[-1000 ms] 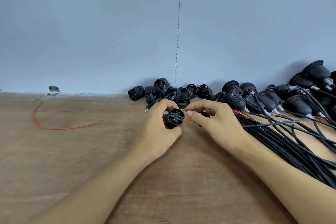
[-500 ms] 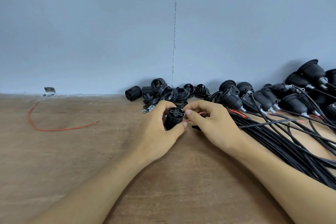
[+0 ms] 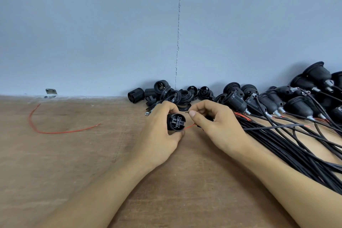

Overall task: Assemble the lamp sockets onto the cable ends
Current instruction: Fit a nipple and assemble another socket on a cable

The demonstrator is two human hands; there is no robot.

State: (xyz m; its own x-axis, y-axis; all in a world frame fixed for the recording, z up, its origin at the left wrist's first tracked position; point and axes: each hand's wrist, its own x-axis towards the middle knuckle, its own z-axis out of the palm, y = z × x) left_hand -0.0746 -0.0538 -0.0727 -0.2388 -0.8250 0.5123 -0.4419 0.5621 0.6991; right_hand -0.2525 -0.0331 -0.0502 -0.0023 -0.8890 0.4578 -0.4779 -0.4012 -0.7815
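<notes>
Currently, the left hand [image 3: 159, 135] grips a round black socket [image 3: 176, 123], slotted terminal face exposed, just in front of the loose socket pile [image 3: 177, 96]; the right hand [image 3: 218, 127] pinches a thin red wire [image 3: 189, 127].

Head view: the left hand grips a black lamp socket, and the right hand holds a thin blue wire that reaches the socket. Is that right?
Only the colour is wrong. In the head view the left hand grips the black lamp socket, and the right hand holds a thin red wire, not a blue one, that reaches the socket.
</notes>
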